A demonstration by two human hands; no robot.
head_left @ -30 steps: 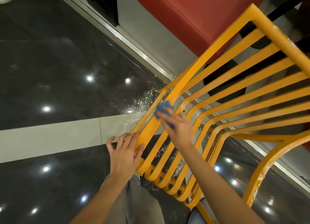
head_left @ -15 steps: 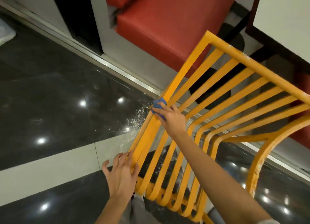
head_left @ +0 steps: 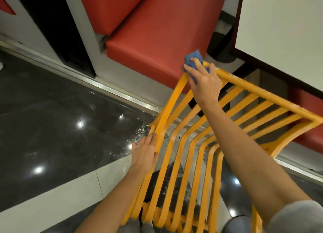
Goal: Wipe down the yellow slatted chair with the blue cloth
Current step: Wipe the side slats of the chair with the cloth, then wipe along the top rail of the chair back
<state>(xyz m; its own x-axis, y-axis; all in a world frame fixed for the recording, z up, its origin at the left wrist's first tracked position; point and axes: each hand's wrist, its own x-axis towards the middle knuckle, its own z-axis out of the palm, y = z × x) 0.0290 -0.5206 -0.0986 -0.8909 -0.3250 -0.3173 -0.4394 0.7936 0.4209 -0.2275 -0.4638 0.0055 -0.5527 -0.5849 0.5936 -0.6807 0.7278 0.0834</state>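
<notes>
The right hand [head_left: 204,81] presses the cloth [head_left: 193,58] onto the far corner of the chair [head_left: 185,163], which lies tilted over the floor [head_left: 52,119]. Nearer and left of it, the left hand [head_left: 145,154] rests against the chair's side rail. Beyond the right hand sits a bench seat [head_left: 153,40]; to its right, a table [head_left: 279,32].

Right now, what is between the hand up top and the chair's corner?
In the head view, the bunched blue cloth sits between the right hand and the yellow chair, pressed onto its upper corner. The left hand rests bare on the side rail.
</notes>
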